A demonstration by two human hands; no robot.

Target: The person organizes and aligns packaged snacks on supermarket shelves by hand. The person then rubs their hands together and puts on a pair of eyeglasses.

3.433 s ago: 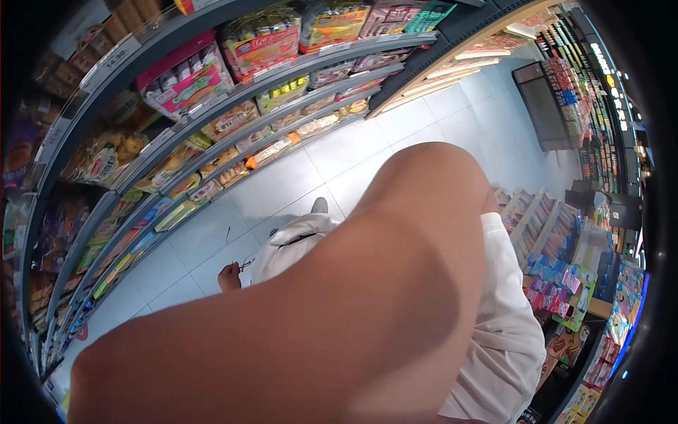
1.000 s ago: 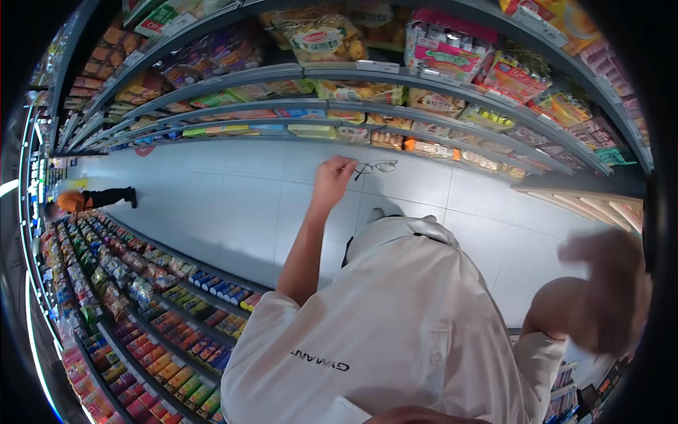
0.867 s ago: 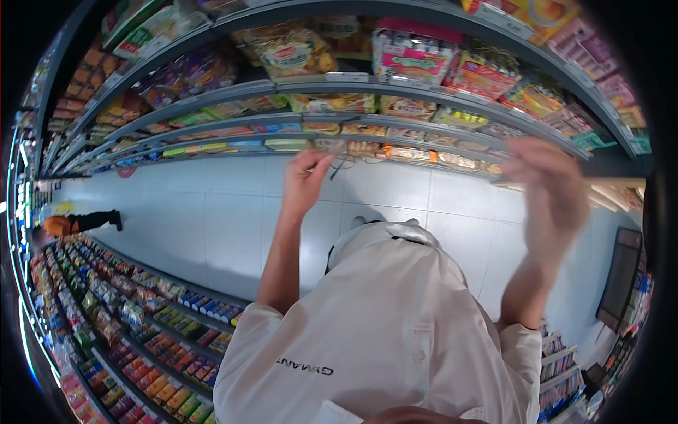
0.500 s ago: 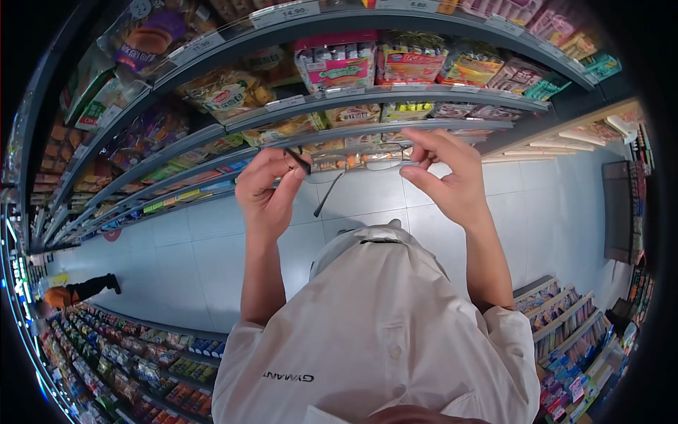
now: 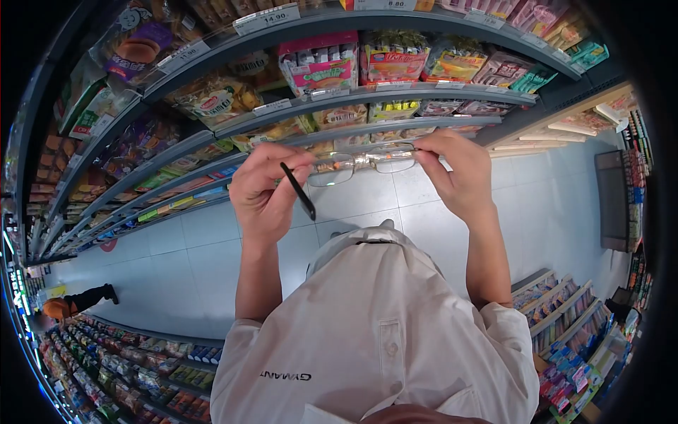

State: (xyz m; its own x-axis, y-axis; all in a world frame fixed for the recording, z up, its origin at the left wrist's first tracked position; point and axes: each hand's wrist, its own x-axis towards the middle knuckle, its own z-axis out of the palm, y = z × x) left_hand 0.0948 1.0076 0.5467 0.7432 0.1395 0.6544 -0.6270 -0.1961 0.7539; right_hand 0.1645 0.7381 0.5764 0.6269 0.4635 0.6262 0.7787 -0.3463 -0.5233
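Note:
A pair of thin-rimmed eyeglasses is held out in front of my body, both clear lenses spanning the space between my hands. My left hand is closed around the left end of the frame. One black temple arm slants down across its thumb and fingers. At the other end, my right hand pinches the rim's corner between thumb and fingers. The second temple arm is hidden from sight.
Ahead, long shelves hold packaged snacks behind price rails. Tiled floor runs beneath me. Another person is in the aisle at far left. More stocked shelves stand behind left and right.
My right hand has closed on the right end of the eyeglasses, where its fingers were apart before. The frame has turned, and a black temple arm now lies across my left hand.

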